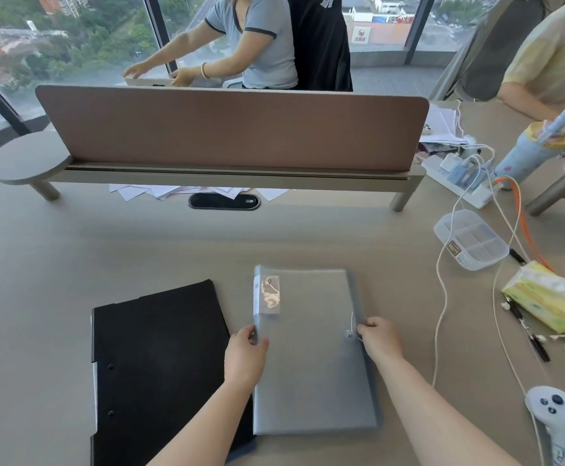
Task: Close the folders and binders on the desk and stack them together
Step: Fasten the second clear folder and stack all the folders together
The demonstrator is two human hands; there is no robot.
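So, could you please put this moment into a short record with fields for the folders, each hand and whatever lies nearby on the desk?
grey folder: closed, flat on the desk, gripped at both long edges
black binder: closed, flat, left of the grey folder, its right edge tucked under it
left hand: fingers curled round the grey folder's left edge
right hand: pinches the right edge beside the string clasp
stacking: not yet done
nearby: clear compartment box, tissue pack, white controller, all to the right
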